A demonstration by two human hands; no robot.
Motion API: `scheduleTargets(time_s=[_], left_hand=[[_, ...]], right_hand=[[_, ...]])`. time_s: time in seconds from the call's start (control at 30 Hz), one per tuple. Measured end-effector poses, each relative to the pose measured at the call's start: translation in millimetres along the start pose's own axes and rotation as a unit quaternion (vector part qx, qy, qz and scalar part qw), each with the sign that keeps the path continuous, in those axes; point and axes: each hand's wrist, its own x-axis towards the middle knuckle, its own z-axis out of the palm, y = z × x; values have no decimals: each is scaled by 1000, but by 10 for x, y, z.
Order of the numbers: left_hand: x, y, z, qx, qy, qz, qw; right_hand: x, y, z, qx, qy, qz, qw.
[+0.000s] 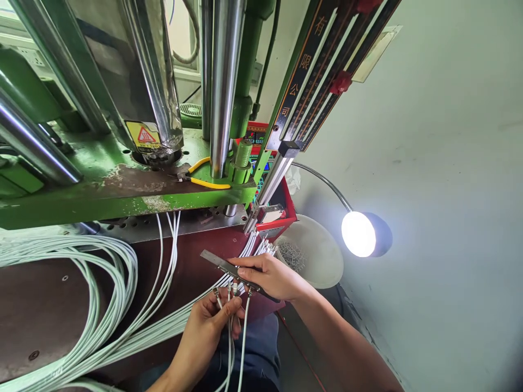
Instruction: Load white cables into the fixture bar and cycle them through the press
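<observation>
My left hand [214,318] is closed around several white cables [231,348] with small metal connectors at their tips, held upright near my lap. In my right hand [275,276] is a long flat metal bar [212,258], gripped from above with thumb and fingers and tilted down to the right. One white cable [244,337] hangs from the bar's underside by its metal connector. The left fingertips are close below the bar; whether they touch it I cannot tell. Behind my hands lies a bundle of white cables [180,318] with metal ends.
A green press [196,197] stands ahead, with yellow-handled cutters [210,184] on its ledge. Coiled white cables [131,272] cover part of the dark red table [32,305]. To the right are a pale bucket [322,256] with small metal pieces and a lit lamp [358,234].
</observation>
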Motion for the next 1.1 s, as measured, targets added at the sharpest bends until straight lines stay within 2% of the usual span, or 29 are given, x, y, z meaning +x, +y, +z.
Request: scheduleTargets(time_s=[0.17,0.33,0.47,0.63,0.87,1.0,1.1], left_hand=[[-44,38,37,37,-5,5,999],[-17,54,-21,53,-23,21,998],[24,65,-46,47,-31,17,998],[-1,62,4,31,3,12,999],[13,55,20,55,41,7,998],[15,80,1,51,36,-3,998],[0,100,-67,33,77,15,996]], right_hand=[[2,-12,-12,-6,-13,1,1000],[10,3,-24,-45,-30,1,999],[18,16,-1,-33,-42,7,999],[17,-23,41,-22,-47,7,999],[-9,-112,98,-74,-3,-21,997],[15,-77,54,-71,-10,-22,997],[30,-36,4,-71,-16,-6,997]])
